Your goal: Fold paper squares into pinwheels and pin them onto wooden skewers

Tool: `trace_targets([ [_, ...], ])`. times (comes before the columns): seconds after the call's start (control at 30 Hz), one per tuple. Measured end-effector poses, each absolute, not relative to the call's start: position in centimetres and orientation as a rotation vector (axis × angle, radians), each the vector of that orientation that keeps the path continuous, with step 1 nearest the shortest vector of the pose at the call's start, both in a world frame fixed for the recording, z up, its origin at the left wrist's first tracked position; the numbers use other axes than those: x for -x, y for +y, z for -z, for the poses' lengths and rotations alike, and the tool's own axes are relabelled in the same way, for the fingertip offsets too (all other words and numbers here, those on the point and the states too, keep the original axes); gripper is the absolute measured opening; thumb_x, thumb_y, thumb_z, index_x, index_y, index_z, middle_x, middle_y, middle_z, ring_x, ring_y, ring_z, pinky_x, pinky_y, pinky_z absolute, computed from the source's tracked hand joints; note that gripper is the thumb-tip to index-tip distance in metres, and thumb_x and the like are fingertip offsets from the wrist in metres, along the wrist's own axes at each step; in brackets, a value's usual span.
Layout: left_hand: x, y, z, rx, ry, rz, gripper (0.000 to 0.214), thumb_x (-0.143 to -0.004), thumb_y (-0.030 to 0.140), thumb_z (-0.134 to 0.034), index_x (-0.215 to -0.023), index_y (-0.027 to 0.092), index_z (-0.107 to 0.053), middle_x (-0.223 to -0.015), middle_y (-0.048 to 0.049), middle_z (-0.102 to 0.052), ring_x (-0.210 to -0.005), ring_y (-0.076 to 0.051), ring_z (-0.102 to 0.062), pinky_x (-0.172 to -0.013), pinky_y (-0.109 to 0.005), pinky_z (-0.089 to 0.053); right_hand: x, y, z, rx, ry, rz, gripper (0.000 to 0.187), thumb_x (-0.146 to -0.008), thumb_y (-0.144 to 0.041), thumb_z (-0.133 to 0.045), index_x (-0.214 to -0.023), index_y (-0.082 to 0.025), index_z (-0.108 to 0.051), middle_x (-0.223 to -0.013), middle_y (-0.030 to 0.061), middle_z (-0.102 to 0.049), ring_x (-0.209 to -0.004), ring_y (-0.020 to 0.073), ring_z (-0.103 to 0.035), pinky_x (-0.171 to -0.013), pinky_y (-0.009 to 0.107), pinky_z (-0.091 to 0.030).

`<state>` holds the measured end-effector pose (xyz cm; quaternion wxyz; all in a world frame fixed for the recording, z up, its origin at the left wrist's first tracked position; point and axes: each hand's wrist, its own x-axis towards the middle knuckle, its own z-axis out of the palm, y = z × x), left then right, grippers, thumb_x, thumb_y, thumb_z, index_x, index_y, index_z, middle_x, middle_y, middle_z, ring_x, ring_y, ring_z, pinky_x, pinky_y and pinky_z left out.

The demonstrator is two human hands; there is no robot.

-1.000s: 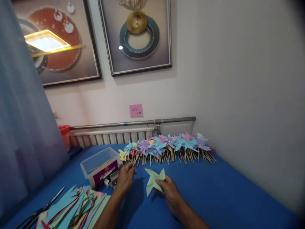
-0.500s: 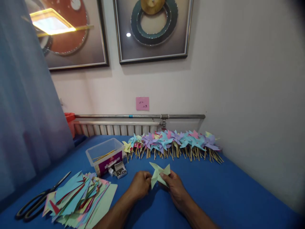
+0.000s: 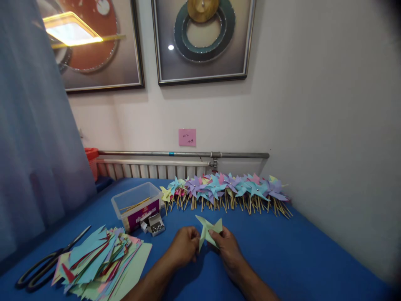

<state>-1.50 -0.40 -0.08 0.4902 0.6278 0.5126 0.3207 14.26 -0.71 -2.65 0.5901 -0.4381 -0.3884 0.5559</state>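
Observation:
A pale green paper pinwheel [image 3: 206,230] is in my right hand [image 3: 231,251], with the thumb pressed on its middle and the fingers behind it. My left hand [image 3: 185,246] is closed right beside the pinwheel's left blades; whatever its fingers pinch, if anything, is hidden. Ahead and to the left is a small open box of metal pins [image 3: 157,228], leaning near a clear plastic tub [image 3: 142,213] with thin sticks [image 3: 134,206] in it. Left of my forearm lies a loose pile of coloured paper pieces [image 3: 103,259].
Many finished pinwheels on sticks [image 3: 219,188] lie in a row along the back of the blue table [image 3: 300,255]. Black scissors [image 3: 52,261] rest at the far left, near a blue curtain [image 3: 40,146]. A pipe [image 3: 144,153] and radiator [image 3: 150,170] run along the wall behind.
My left hand has shifted very slightly at the pinwheel's left edge, while the right keeps its hold. The whole view has moved a little.

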Motion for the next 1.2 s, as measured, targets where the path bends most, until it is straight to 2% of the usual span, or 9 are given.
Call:
trace_targets([
  [0.7,1.6,-0.2,0.2,-1.539,1.289,-0.811,0.007,-0.081,0.018,-0.052,-0.074,0.018,-0.054,-0.052,0.0042,-0.055,-0.035,-0.009,-0.045,-0.038,-0.02,-0.03,-14.1,-0.9,2.2,0.983,-0.921,-1.307,0.035,-0.065,-0.042,-0.081,-0.089,-0.018,-0.071,-0.077,0.0031,-0.074,-0.069,0.0208,-0.066,-0.066,0.03,-0.051],
  [1.0,1.6,-0.4,0.0,-1.551,1.315,-0.812,0.009,-0.078,0.013,-0.048,-0.072,0.019,-0.052,-0.051,0.0042,-0.054,-0.035,-0.01,-0.044,-0.038,-0.021,-0.031,-14.3,-0.4,3.0,1.003,-0.939,-1.271,0.04,-0.067,-0.045,-0.079,-0.094,-0.017,-0.071,-0.08,0.0049,-0.075,-0.073,0.0233,-0.068,-0.066,0.031,-0.052],
  [1.2,1.6,-0.6,-0.5,-1.569,1.344,-0.794,0.006,-0.077,0.015,-0.051,-0.072,0.018,-0.054,-0.051,0.0045,-0.055,-0.037,-0.009,-0.045,-0.04,-0.019,-0.029,-14.3,-0.4,3.0,0.987,-0.935,-1.282,0.039,-0.066,-0.045,-0.08,-0.093,-0.017,-0.072,-0.079,0.0041,-0.075,-0.072,0.023,-0.068,-0.069,0.032,-0.053],
])
